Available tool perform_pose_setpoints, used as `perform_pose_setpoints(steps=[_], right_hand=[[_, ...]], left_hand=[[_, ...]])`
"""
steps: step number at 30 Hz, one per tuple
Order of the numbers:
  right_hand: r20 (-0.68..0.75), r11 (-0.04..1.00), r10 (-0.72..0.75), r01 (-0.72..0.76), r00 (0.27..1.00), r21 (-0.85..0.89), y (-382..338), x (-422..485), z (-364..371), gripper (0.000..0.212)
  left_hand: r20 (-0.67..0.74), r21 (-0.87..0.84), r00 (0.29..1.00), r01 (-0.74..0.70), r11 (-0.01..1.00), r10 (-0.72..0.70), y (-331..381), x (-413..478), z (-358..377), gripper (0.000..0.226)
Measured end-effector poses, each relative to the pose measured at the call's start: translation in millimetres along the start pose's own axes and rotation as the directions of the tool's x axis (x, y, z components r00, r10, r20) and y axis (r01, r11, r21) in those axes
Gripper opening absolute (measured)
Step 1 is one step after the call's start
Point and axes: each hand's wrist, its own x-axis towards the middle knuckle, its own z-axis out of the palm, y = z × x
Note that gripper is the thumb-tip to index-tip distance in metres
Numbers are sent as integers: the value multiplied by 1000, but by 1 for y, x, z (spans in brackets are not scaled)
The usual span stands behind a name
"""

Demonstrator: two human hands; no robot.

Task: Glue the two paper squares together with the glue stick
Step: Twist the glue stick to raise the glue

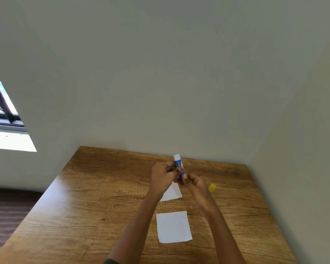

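Holding the glue stick (pixel 179 165) upright above the far half of the table (pixel 95 197), I have both hands on it: my left hand (pixel 163 177) is wrapped around the middle of the blue barrel, and my right hand (pixel 195 182) pinches the bottom end, where I judge the twist knob sits. The white glue shows at the top, and the yellow cap (pixel 212 187) lies on the wood just to the right of my right hand, so the stick is already uncapped.

Both paper squares are flat on the table. The near square (pixel 173 227) is fully in view between my forearms; the far square (pixel 172 193) is partly hidden under my hands.

As I read it, the stick is light and rigid, with a smooth plastic barrel that could slip, so a firm wrap around the middle is the right hold. The exposed glue is soft and would smear or break off if pressed sideways or wound out too far. The squares are thin and limp and will slide on the smooth wood, so one needs pinning at a corner or edge with fingertips while the glue is rubbed on, and lifting by an edge.
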Motion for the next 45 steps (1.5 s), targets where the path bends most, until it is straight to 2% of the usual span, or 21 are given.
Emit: perform_pose_setpoints(steps=[1,3,5,7,9,11,13,16,20,23,25,27,31,33,36,37,41,45], right_hand=[[-50,1000,-17,16,999,-7,1,1,2,11],[-167,998,-63,60,984,-24,4,2,6,14],[-226,996,-94,93,970,-16,6,3,7,12],[-165,996,-71,79,984,46,6,1,7,10],[-72,994,-25,32,997,100,6,-1,3,30],[-14,996,5,-4,1000,89,5,-1,-1,40],[-15,998,-1,1,1000,59,2,-2,-1,38],[-135,999,-50,50,990,-4,0,0,-1,17],[-235,989,-111,86,966,-117,0,1,-2,14],[-155,988,-107,88,982,-125,2,2,-2,5],[-75,995,-36,28,997,-95,3,3,-2,20],[-16,997,14,-15,1000,-73,2,2,-3,26],[-21,996,-16,15,1000,-89,5,2,-3,15],[-92,990,-52,40,994,-132,4,3,0,19],[-181,988,-98,74,979,-139,4,5,0,8],[-145,991,-87,71,986,-114,4,5,-1,4],[61,998,-1,5,998,-66,-2,2,-5,20],[61,995,17,-11,998,-99,1,2,-3,13]], left_hand=[[-7,-15,1000,3,1000,-4,0,1,0,16],[-9,-35,1000,13,999,-14,-1,1,0,14],[3,-51,1000,15,999,-15,1,0,1,13],[16,-60,1000,13,998,-12,4,0,1,14],[47,-61,999,3,998,0,6,0,1,15],[69,-53,998,-12,999,15,5,-1,0,17],[57,-40,998,-12,999,15,2,0,0,18],[27,-38,1000,3,999,-2,-1,2,-2,16],[10,-19,1000,-3,1000,3,-3,1,-1,14],[7,-16,1000,-22,1000,23,-3,1,-2,14],[21,-9,999,-36,999,36,-3,2,-3,15],[35,-4,999,-38,999,38,-3,1,-4,15],[10,-36,1000,-10,999,11,-6,0,-2,15],[7,-27,1000,-9,1000,9,-4,1,-2,17],[21,-11,1000,-12,1000,13,-3,1,0,16],[24,-11,1000,-9,1000,9,-2,1,-1,16],[52,15,998,-21,1000,20,-2,2,-3,14],[33,8,999,-4,1000,4,-4,1,-2,12]])
